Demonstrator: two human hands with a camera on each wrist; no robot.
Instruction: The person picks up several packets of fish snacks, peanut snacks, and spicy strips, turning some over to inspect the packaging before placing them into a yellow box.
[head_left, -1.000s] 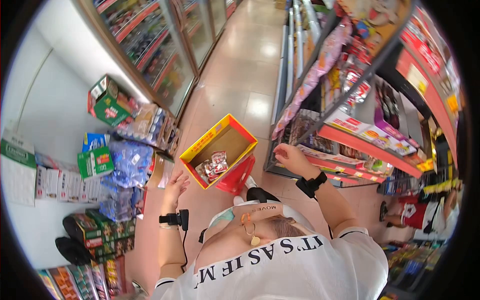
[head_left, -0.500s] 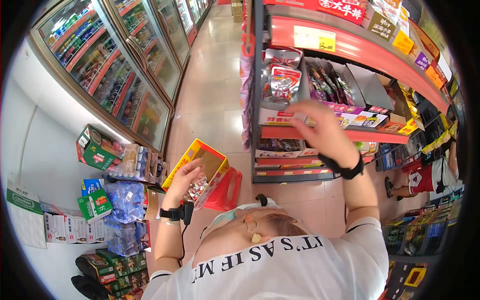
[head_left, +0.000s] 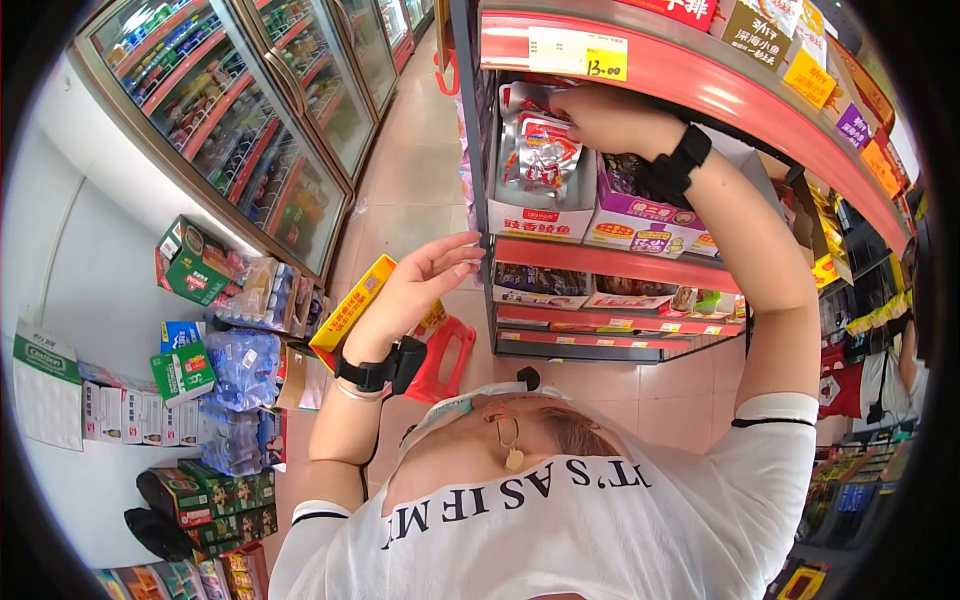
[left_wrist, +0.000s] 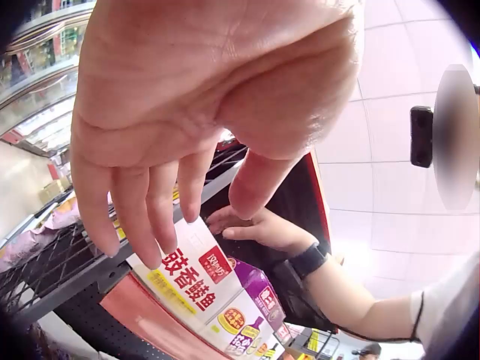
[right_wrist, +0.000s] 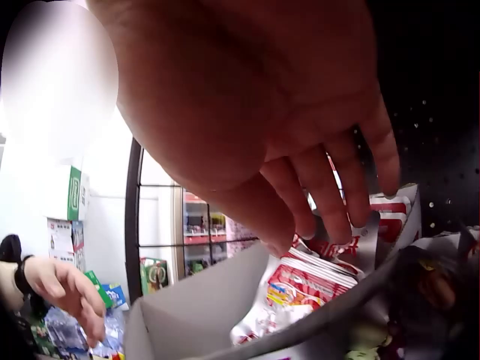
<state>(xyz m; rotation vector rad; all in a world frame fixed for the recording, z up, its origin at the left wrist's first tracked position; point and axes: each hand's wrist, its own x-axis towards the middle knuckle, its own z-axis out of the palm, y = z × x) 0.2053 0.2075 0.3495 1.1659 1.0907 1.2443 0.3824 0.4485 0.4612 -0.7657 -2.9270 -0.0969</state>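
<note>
My right hand (head_left: 622,122) reaches under a shelf into a white carton (head_left: 540,224) of red-and-silver snack packets (head_left: 548,158). In the right wrist view its extended fingers (right_wrist: 319,184) point down, with the thumb and fingertips right at the tops of the packets (right_wrist: 300,289). The left hand (head_left: 420,285) hovers in front of the lower shelves, palm down, fingers relaxed and holding nothing. In the left wrist view its fingers overlap the printed front of the same carton (left_wrist: 199,277). Beside that carton stands a purple-and-white carton (head_left: 640,220) of dark packets.
Below my left forearm is a yellow box (head_left: 355,305), partly hidden, by a red plastic item (head_left: 455,360). Shelf edges (head_left: 640,262) run above and below the cartons. Glass-door coolers (head_left: 230,130) line the left, with wrapped bottles (head_left: 240,370) and stacked boxes near them.
My right hand has moved from beside the shelf into the carton of packets. The left hand has risen from over the yellow box toward the shelf. My view has turned toward the shelves.
</note>
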